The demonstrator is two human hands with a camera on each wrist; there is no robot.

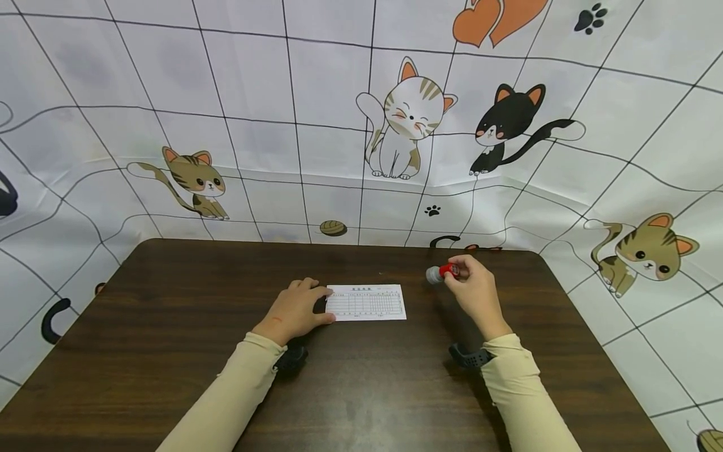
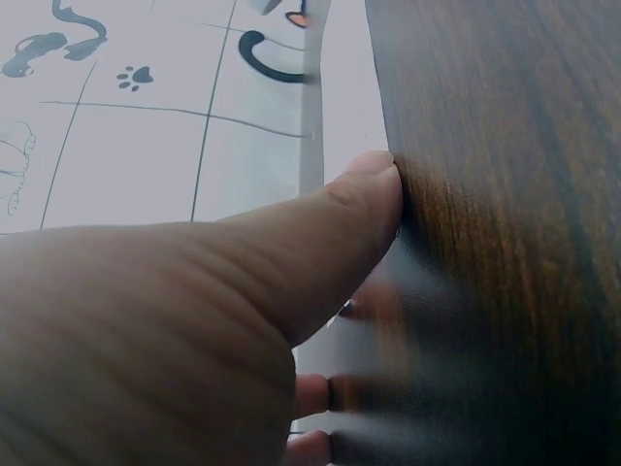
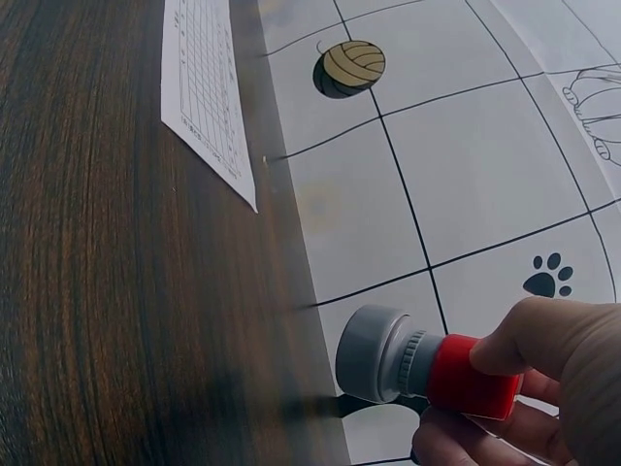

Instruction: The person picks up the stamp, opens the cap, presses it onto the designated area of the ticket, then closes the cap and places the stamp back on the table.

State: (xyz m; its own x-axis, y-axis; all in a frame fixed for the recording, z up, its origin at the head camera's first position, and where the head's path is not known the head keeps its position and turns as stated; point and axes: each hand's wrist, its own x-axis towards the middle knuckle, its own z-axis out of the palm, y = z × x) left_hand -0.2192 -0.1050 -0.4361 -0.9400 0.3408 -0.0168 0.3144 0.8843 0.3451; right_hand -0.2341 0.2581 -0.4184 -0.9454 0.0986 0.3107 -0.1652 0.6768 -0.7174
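Note:
On the table lies a white printed form point(image 1: 367, 304), a slip of paper with a ruled grid. My left hand point(image 1: 294, 309) rests at its left edge, with the thumb and index fingertip pressing the paper's two left corners. In the left wrist view the thumb point(image 2: 340, 209) lies along the paper's edge. To the right of the form, my right hand point(image 1: 476, 292) holds a stamp point(image 1: 433, 275) above the tabletop. This stamp point(image 3: 374, 354) has a red handle, pinched between thumb and fingers, and a round grey end pointing left, towards the form.
The dark brown wooden table point(image 1: 361, 389) has rounded far corners. Behind it and at its sides hangs a white cloth point(image 1: 254, 144) printed with black lines and cartoon cats. A dark strap point(image 1: 471, 356) circles the right wrist.

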